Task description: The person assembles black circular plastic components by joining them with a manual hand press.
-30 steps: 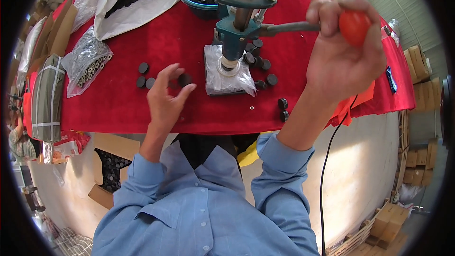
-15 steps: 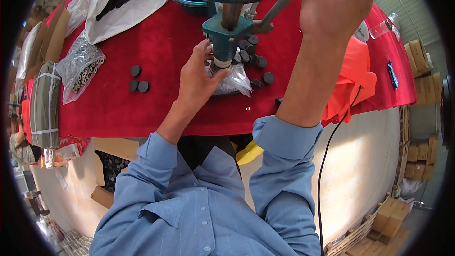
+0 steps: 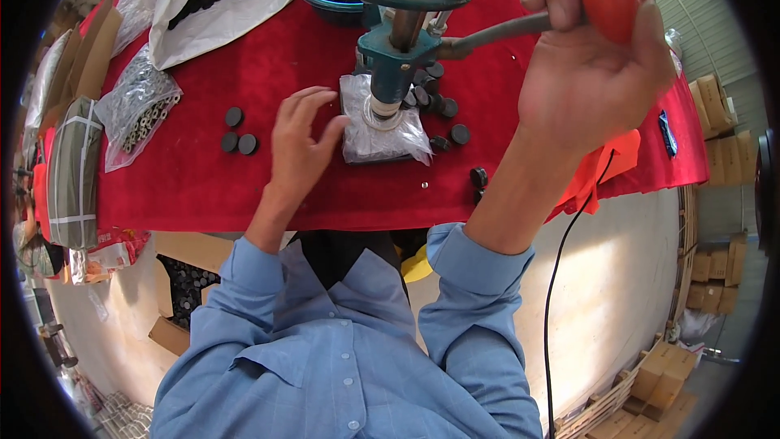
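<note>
A green hand press (image 3: 399, 47) stands at the middle of the table, its spring and bolts showing at the top. My right hand (image 3: 597, 65) is closed around the red ball knob (image 3: 611, 8) on the end of the press lever (image 3: 508, 30). Just left of the press base my left hand (image 3: 299, 134) hovers with its fingers apart, holding nothing. Clear plastic film (image 3: 382, 143) covers the base under the ram. Several round black caps (image 3: 460, 134) lie right of the base, and three black caps (image 3: 248, 144) sit to the left.
A plastic bag of small metal parts (image 3: 146, 114) lies at the left on the red tablecloth (image 3: 325, 207). Farther back are a white sack with black pieces (image 3: 183, 28) and a teal bowl (image 3: 333, 6). Orange cloth (image 3: 617, 154) and a black cable (image 3: 561, 276) are at the right.
My left hand has drawn back leftward from under the ram and opened. My right hand has moved with the lever knob toward me and to the right, lowering the lever.
</note>
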The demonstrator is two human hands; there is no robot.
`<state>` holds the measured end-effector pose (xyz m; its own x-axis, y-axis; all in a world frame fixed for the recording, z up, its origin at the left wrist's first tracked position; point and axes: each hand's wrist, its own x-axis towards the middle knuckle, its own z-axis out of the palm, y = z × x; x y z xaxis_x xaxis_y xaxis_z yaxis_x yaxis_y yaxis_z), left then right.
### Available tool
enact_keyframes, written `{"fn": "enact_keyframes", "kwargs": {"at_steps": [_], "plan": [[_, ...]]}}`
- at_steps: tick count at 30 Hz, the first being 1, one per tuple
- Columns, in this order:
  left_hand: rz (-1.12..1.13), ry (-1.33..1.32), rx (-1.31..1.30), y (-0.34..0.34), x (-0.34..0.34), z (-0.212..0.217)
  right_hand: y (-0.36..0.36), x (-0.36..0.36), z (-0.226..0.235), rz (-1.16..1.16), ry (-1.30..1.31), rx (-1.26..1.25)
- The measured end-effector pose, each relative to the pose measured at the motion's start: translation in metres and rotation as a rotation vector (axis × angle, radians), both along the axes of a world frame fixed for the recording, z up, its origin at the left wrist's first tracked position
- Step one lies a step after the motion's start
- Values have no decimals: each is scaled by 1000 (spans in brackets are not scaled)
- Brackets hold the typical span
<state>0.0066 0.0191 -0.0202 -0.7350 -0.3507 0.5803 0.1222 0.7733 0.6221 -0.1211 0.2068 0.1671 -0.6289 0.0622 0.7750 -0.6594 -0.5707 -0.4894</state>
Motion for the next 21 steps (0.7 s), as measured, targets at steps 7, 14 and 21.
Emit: {"fn": "enact_keyframes", "kwargs": {"at_steps": [7,14,21], "plan": [[317,-233,-359,-47,69,-19,29,13,-34,268,203,88],[287,-188,-204,-57,87,-22,56,65,-101,135,120,134],[249,-190,-293,-55,93,-20,54,71,-111,113,116,49]]}}
